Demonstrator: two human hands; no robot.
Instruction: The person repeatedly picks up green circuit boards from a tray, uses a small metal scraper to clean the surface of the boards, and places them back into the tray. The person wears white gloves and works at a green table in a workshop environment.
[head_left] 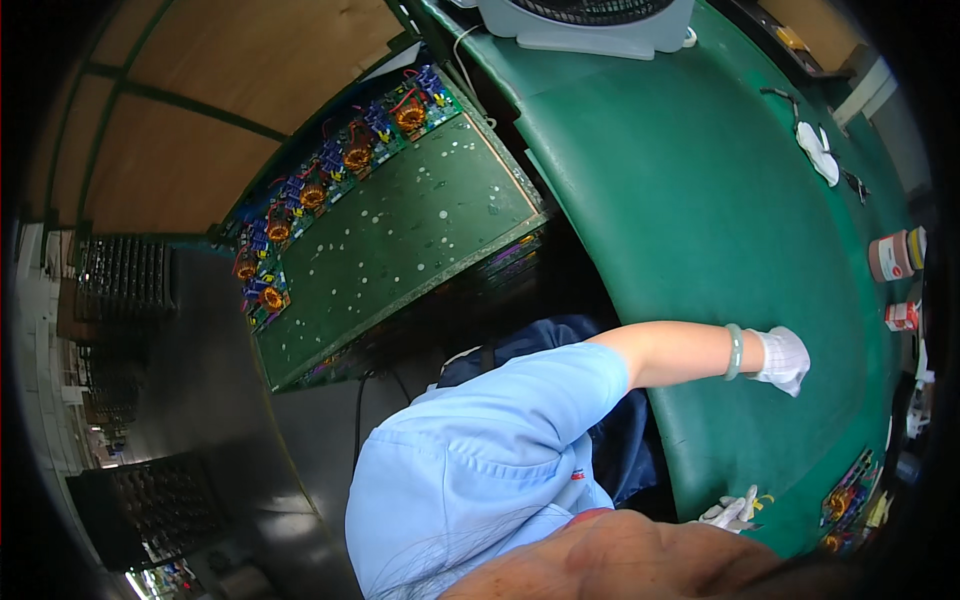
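Resting on the green table, gloved left hand, fingers curled, holding nothing visible.

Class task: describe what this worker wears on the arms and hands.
The left hand wears a white fabric glove, with a pale green bangle at the wrist and a light blue short sleeve higher up the arm. The right hand also wears a white glove; its sleeve is not visible.

The left arm, in a light blue short sleeve, stretches across the green tabletop; its white-gloved left hand rests there, fingers curled downward. A second gloved hand lies at the tabletop's near edge.
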